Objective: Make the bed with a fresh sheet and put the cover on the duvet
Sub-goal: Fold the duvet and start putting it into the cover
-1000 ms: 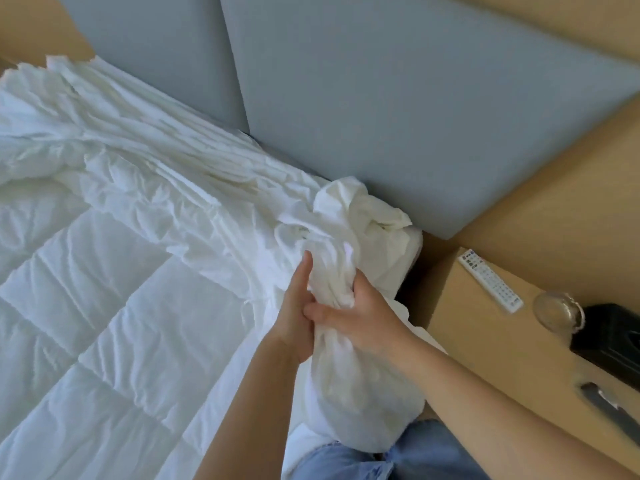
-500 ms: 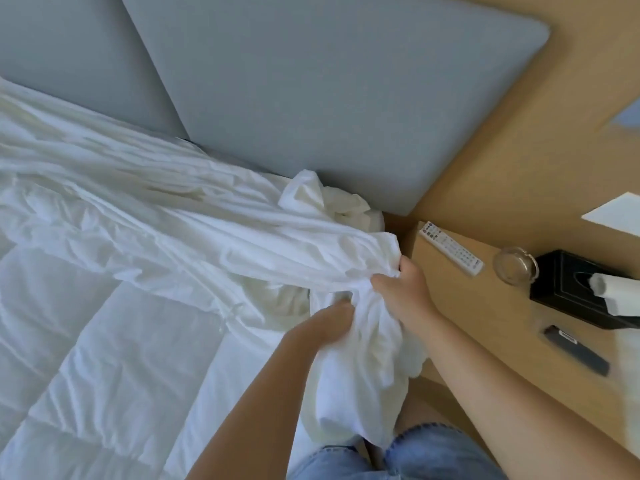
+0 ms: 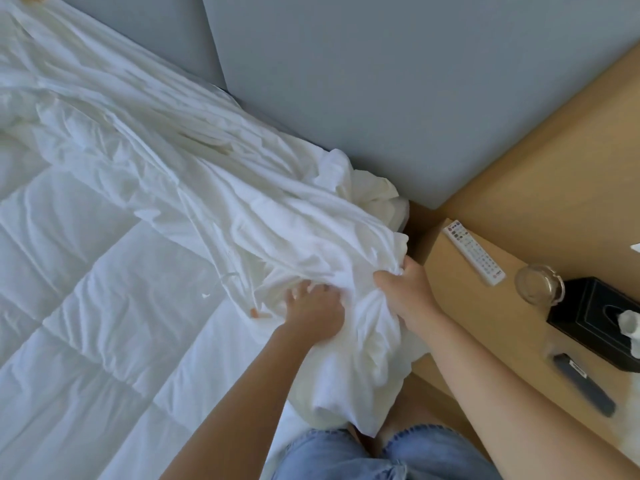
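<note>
A white quilted duvet (image 3: 79,306) lies spread over the bed on the left. A crumpled white cover (image 3: 194,168) runs in a bunched band from the far left along the headboard down to the bed's near right corner. My right hand (image 3: 403,289) grips a gathered fold of the cover beside the nightstand. My left hand (image 3: 313,311) reaches into the cloth just left of it, fingertips buried in the folds. The bunched end of the cover hangs down in front of my knees.
A grey padded headboard (image 3: 381,91) backs the bed. On the wooden nightstand (image 3: 485,323) to the right lie a white remote (image 3: 474,256), a glass (image 3: 538,284), a black tissue box (image 3: 595,327) and a dark flat device (image 3: 583,384). My knees in blue jeans (image 3: 381,455) are below.
My right hand has slid right along the cover toward the nightstand, stretching the fabric. My left hand left the bunch it held and now digs into the folds lower down.
</note>
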`<state>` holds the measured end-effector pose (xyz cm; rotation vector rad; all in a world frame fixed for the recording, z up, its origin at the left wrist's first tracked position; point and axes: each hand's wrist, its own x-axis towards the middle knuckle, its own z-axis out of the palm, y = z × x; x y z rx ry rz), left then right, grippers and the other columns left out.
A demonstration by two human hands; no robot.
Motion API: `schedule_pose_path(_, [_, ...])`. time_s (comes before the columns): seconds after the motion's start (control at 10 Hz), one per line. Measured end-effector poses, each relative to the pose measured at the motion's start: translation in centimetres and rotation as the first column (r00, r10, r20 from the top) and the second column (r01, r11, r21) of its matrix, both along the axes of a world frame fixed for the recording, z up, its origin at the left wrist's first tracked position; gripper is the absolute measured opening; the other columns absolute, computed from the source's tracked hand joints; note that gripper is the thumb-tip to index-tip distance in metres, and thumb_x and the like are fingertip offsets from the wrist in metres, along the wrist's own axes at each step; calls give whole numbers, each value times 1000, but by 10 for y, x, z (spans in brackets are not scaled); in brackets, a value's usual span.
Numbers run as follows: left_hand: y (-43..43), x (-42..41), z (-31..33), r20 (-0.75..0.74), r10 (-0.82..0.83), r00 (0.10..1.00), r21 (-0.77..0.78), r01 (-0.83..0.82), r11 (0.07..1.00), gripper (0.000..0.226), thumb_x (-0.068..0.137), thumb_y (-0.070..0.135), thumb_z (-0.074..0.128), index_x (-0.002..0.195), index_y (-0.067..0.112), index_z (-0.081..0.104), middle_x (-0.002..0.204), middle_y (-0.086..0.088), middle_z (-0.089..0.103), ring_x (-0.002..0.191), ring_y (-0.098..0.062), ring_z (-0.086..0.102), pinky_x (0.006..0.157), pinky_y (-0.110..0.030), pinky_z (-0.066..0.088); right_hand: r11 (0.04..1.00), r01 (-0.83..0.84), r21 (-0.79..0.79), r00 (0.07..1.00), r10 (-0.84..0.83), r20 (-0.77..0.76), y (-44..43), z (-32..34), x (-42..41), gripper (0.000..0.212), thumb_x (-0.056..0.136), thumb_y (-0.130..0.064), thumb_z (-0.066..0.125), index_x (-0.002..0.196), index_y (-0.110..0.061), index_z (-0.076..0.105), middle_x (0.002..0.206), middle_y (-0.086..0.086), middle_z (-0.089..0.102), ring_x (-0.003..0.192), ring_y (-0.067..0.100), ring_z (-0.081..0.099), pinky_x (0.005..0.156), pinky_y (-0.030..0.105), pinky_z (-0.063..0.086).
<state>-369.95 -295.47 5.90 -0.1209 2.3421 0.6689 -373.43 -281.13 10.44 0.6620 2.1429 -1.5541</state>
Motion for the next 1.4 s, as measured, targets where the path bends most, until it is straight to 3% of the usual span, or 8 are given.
schedule_pose_path(0.1, [10,-13,25,680,423,598,604,-785,139,30,87,19,38,89,5,64,86,-8,63,81,-27,55,75,-26,47,995,-82,49,997,82,-14,-3,5,4,25,77,-8,58,99,-21,58,94,2,66,88,22,65,75,36,56])
schedule_pose_path(0.2, [25,-15,31,765,436,475,578,-805,-137,55,86,54,52,119,11,61,115,-10,64,110,-24,59,102,-37,40,943,-282,174,954,295,-53,-17,10,16,28,80,-23,64,104,-29,50,90,-12,61,82,5,61,68,23,52])
schedule_pose_path(0.5, [-21,-32,62,663,596,452,647,-747,-153,36,74,13,46,38,15,52,41,-2,46,39,-17,50,42,-20,42,913,-404,-46,873,370,-318,-18,42,8,22,80,-35,60,102,-33,61,97,-22,62,93,-6,58,76,7,43])
schedule_pose_path(0.7, [-54,-12,84,683,368,631,705,-701,-107,22,51,28,69,62,11,72,59,-5,63,59,-20,64,59,-27,53,579,-639,506,596,789,-150,-27,27,-9,39,93,-19,46,132,-16,44,118,-5,55,113,13,48,117,32,5])
schedule_pose_path(0.8, [-63,-21,86,645,436,628,718,-692,-66,24,58,26,60,69,9,74,63,-7,66,63,-23,66,59,-29,53,660,-474,583,688,691,-222,-33,30,-4,22,99,-20,34,101,-10,55,88,2,59,81,22,58,87,32,40])
schedule_pose_path(1.0, [-36,-31,80,639,562,525,646,-763,-22,9,52,13,60,59,8,58,55,-8,55,52,-22,58,52,-25,48,289,-849,443,364,926,94,-5,34,35,28,96,-28,35,76,-19,53,75,1,59,70,22,55,59,30,36])
schedule_pose_path(1.3, [-12,-25,65,749,475,462,609,-763,-219,35,84,37,55,93,10,75,80,-13,71,73,-25,68,67,-32,54,946,-282,-162,958,288,13,12,39,-13,43,77,-53,60,111,-27,52,101,-8,58,90,5,58,69,21,43])
schedule_pose_path(1.4, [-12,-24,68,751,463,470,548,-835,-43,56,68,53,71,101,8,74,95,-17,72,84,-30,71,65,-37,57,913,-398,-90,916,401,19,-22,36,-10,26,91,-34,56,94,-9,61,85,3,65,76,16,63,69,30,51])
